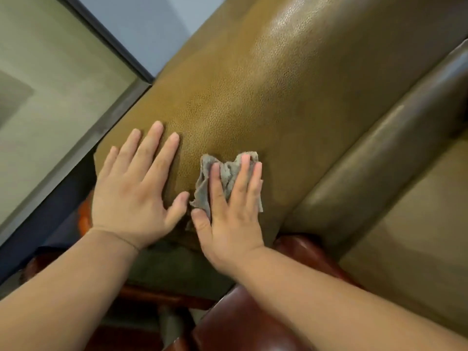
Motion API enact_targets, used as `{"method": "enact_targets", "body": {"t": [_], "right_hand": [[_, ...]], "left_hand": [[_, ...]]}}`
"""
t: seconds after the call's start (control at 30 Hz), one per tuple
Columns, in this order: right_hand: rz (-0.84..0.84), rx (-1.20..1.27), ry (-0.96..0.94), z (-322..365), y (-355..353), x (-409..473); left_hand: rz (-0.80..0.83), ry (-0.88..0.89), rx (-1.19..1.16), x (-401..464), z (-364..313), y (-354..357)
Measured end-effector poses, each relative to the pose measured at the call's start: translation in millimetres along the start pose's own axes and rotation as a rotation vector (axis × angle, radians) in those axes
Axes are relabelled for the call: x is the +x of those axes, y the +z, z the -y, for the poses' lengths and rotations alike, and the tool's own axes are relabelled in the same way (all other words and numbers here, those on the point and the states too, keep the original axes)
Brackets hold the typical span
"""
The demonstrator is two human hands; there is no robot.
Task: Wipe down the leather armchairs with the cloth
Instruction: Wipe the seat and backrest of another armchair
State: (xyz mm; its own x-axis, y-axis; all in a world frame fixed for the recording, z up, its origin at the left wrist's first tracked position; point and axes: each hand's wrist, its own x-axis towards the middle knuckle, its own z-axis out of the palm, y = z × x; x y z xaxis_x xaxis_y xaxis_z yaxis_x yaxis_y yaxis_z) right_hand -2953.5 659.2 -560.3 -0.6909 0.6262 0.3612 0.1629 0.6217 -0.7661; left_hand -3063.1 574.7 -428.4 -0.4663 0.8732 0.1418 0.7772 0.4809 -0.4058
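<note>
Two bare forearms, no sleeves; left hand, right hand.

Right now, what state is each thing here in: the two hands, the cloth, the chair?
Left hand: flat on the leather, fingers straight, holding nothing.
Right hand: fingers straight, pressing the cloth down.
Cloth: grey, crumpled, pinned under the right hand.
Leather armchair: tan, shiny in places.
Wooden armrest: reddish, glossy.
</note>
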Motion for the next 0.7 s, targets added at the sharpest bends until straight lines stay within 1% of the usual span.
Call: {"method": "enact_targets", "body": {"t": [0.03, 0.07, 0.1, 0.17, 0.2, 0.23, 0.27, 0.3, 0.37, 0.4, 0.43, 0.47, 0.5, 0.53, 0.6, 0.63, 0.67, 0.7], "right_hand": [[0.008, -0.014, -0.028, -6, 2, -1], [-0.023, -0.023, -0.028, -15, -1, 14], [-0.077, -0.024, 0.022, -23, -6, 35], [-0.245, 0.057, 0.267, -30, -19, 79], [-0.295, 0.109, 0.384, -28, -19, 88], [-0.327, 0.141, 0.437, -22, -12, 83], [-0.334, 0.137, 0.429, -12, 1, 62], [-0.287, 0.131, 0.372, 1, 19, 30], [-0.052, 0.119, 0.244, 31, 45, -42], [0.047, 0.078, 0.208, 35, 51, -68], [0.089, 0.031, 0.172, 29, 53, -76], [0.071, 0.023, 0.150, 17, 50, -67], [0.017, 0.028, 0.166, 1, 45, -47], [-0.072, 0.048, 0.225, -17, 37, -21], [-0.268, 0.092, 0.452, -47, 22, 24], [-0.313, 0.108, 0.521, -56, 25, 29], [-0.310, 0.107, 0.540, -57, 33, 19], [-0.257, 0.090, 0.516, -52, 46, -4]], "left_hand": [[-0.019, 0.006, 0.001, -1, -2, 2], [-0.040, 0.009, -0.009, -2, -2, 3], [-0.060, 0.011, -0.015, -3, -1, 3], [-0.090, 0.012, -0.002, -5, 2, 7], [-0.099, 0.011, -0.002, -5, 3, 8], [-0.102, 0.004, -0.002, -5, 1, 9], [-0.102, -0.006, -0.001, -7, -1, 9], [-0.104, -0.013, 0.001, -7, -2, 10], [-0.105, -0.023, 0.009, -7, -2, 9], [-0.103, -0.024, 0.013, -6, -3, 10], [-0.100, -0.030, 0.017, -7, -4, 10], [-0.099, -0.039, 0.021, -8, -5, 10], [-0.102, -0.037, 0.022, -8, -5, 11], [-0.113, -0.026, 0.024, -7, -5, 13], [-0.147, -0.015, 0.026, -6, -3, 18], [-0.163, -0.018, 0.027, -7, -2, 19], [-0.175, -0.024, 0.023, -8, -1, 21], [-0.182, -0.029, 0.018, -9, -1, 21]]}}
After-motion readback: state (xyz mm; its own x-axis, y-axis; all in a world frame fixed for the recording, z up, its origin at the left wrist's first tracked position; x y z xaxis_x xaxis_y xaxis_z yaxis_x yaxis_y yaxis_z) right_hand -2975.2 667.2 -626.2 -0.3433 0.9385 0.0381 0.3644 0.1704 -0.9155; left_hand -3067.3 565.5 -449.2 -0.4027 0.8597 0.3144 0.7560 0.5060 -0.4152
